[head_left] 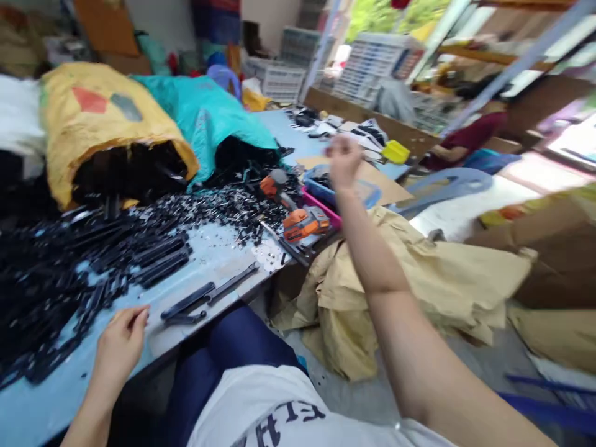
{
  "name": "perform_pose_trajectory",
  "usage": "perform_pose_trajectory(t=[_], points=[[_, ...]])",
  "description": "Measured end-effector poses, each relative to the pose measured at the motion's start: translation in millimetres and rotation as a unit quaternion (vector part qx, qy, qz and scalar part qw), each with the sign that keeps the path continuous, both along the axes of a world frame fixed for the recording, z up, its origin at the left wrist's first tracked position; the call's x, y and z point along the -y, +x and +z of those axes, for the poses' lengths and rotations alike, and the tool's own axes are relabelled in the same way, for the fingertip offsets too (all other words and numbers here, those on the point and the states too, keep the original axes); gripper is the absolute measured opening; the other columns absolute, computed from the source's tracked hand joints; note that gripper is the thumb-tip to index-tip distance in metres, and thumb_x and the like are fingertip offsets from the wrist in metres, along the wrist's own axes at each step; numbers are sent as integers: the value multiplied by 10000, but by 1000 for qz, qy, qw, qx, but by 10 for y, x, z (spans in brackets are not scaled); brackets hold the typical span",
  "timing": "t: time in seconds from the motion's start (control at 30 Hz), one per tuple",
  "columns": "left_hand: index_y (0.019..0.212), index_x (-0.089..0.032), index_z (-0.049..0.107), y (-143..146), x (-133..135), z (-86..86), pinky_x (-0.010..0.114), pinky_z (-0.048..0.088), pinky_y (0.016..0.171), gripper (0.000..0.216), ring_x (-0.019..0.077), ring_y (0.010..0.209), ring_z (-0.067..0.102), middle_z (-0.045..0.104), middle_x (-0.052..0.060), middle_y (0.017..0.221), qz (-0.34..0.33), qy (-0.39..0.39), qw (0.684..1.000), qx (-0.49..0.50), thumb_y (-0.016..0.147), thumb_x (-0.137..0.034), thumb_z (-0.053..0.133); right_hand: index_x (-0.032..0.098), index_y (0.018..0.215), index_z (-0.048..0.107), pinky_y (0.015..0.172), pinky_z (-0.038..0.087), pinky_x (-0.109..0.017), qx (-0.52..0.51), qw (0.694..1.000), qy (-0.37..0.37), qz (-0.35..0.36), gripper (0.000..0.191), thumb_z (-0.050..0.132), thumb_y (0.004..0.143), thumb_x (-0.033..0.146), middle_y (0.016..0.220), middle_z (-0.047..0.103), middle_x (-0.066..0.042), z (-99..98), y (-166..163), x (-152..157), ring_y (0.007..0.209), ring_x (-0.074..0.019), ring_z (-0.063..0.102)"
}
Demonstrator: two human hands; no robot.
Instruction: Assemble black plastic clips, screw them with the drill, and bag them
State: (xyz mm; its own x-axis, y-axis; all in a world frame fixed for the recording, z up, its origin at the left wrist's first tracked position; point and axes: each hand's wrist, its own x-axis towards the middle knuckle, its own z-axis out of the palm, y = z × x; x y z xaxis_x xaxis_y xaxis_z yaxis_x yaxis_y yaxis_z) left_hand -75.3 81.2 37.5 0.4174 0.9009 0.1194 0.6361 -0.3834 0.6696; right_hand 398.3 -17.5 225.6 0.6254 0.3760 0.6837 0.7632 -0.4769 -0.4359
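Black plastic strips (187,301) lie along the near edge of the table (28,413), just right of our left hand (118,341). Its fingers curl in with the thumb close to the forefinger, and we cannot tell whether anything is pinched there. Our right hand (344,164) is raised farther off to the right, about the blue tray (374,197), too blurred for us to tell whether it grips something.

We judge the orange power drill (305,222) the main worry: it rests close to the edge, so a low sweep of the right hand could knock it off. A careless nudge from the left could tip a strip onto our dark trousers (251,335). Anything tiny let slip might vanish among the scattered bits (223,205) or into the brown paper (419,267) below. At far left, disturbing the loose heap (51,279) could send pieces sliding.
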Motion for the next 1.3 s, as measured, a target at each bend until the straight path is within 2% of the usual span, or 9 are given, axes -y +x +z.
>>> perform_pose_trajectory(t=[0.1, 0.2, 0.3, 0.4, 0.5, 0.77, 0.9, 1.07, 1.3], points=[[823, -173, 617, 73, 38, 2, 350, 479, 772, 295, 215, 770, 604, 619, 64, 791, -15, -4, 1000, 11, 776, -379, 410, -199, 924, 610, 550, 341, -314, -38, 999, 20, 3, 795, 47, 854, 359, 954, 603, -326, -110, 123, 117, 748, -175, 605], [833, -162, 618, 78, 39, -44, 332, 475, 776, 253, 198, 787, 594, 613, 68, 810, -7, -1, 1000, 8, 812, -289, 400, -24, 880, 694, 612, 386, -283, -102, 978, -26, 179, 415, 487, 805, 327, 821, 680, -208, -783, -338, -25, 696, -131, 599], [818, -163, 617, 28, 70, -49, 321, 469, 785, 203, 190, 797, 584, 605, 61, 788, -3, 25, 1000, -14, 824, -207, 419, 88, 882, 692, 602, 455, -244, -251, 894, -80, 363, 258, 586, 778, 298, 749, 688, -99, -1451, -1119, -146, 625, -127, 601], [826, -155, 621, -22, 127, -35, 315, 466, 790, 191, 186, 807, 580, 598, 62, 800, -14, 39, 998, -37, 834, -161, 430, 149, 851, 680, 585, 467, -238, -288, 819, -162, 469, 197, 577, 783, 302, 671, 660, -25, -1762, -1699, -254, 589, -128, 599], [850, -140, 622, -12, 176, -40, 313, 462, 802, 198, 190, 835, 579, 600, 77, 847, -32, 40, 996, -70, 845, -131, 425, 166, 826, 672, 579, 454, -232, -253, 791, -227, 509, 145, 576, 777, 264, 681, 659, -14, -1809, -1928, -333, 581, -122, 585], [872, -112, 601, 260, 251, 104, 307, 456, 777, 272, 207, 843, 583, 562, 120, 938, -64, 56, 964, -253, 818, -3, 357, 142, 885, 659, 721, 451, -242, -118, 777, -331, 522, 122, 556, 820, 156, 865, 683, -69, -1741, -2049, -345, 756, -145, 613], [881, -118, 604, 294, 264, 178, 307, 446, 809, 340, 218, 919, 575, 571, 124, 951, -123, 70, 943, -300, 760, 67, 345, 131, 862, 644, 747, 428, -255, 19, 735, -408, 541, 161, 487, 845, 97, 880, 667, -97, -1672, -2199, -386, 828, -175, 609], [923, -148, 620, 328, 195, -25, 319, 464, 817, 263, 202, 876, 595, 605, 87, 906, -68, 58, 962, -259, 799, -56, 407, 131, 879, 614, 723, 408, -238, 96, 695, -472, 533, 158, 487, 827, 55, 865, 656, -95, -1676, -2274, -368, 841, -169, 597], [1079, -308, 593, 1703, 360, -264, 383, 491, 802, 331, 227, 882, 608, 644, 1, 800, -54, 105, 971, -206, 784, -253, 453, 138, 1139, 537, 817, 411, -271, 128, 745, -330, 566, 290, 414, 934, 304, 1045, 625, -100, -1788, -2466, -318, 934, -168, 567]])
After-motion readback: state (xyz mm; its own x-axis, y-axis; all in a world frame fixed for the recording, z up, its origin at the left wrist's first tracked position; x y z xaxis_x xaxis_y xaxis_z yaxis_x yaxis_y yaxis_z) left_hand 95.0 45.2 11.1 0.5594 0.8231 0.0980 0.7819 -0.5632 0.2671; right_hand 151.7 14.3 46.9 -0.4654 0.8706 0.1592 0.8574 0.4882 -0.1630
